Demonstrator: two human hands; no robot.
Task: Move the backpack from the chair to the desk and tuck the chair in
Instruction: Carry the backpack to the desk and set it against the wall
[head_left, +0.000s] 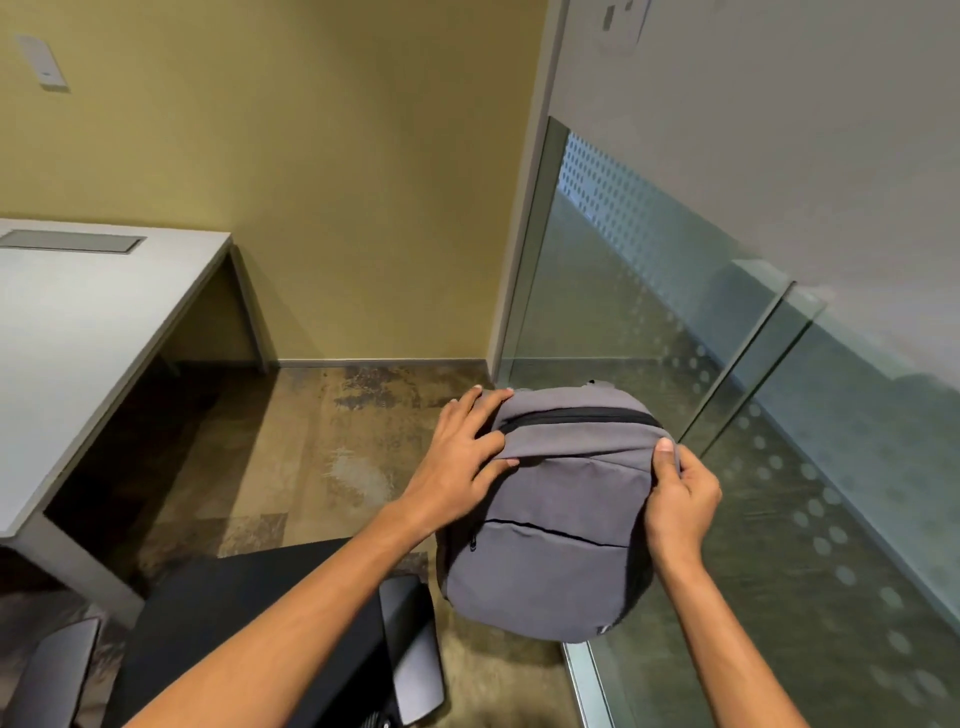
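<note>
A grey backpack with black zips hangs in the air above the floor, to the right of the chair, held between both hands. My left hand presses flat on its upper left side, fingers spread over the top. My right hand pinches the fabric at its upper right edge. The black office chair with grey armrests stands below my left forearm, pulled out from the desk. The white desk is at the left, its top bare apart from a grey cable flap.
A glass partition with frosted dots runs along the right, close to the backpack, with a metal floor rail at its base. A yellow wall closes the back. Brown patterned carpet lies between desk and partition.
</note>
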